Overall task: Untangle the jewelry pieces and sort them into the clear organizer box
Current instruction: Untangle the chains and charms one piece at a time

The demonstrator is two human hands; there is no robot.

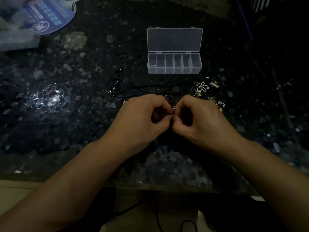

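Note:
My left hand (142,114) and my right hand (199,118) meet over the dark table, both pinching a small silver jewelry piece (172,113) between their fingertips. Just behind them lies a red ring (168,98). A black cord necklace (133,86) trails to the left. A silver flower pendant (202,86), small gold charms (197,93) and a silver ring charm (220,104) lie to the right. The clear organizer box (174,71) stands open further back; its leftmost compartment holds a small item.
The speckled dark tabletop (66,114) ends near me at its front edge. A round blue fan (45,15) and a pale bag lie at the back left. Black cords hang below the table's edge.

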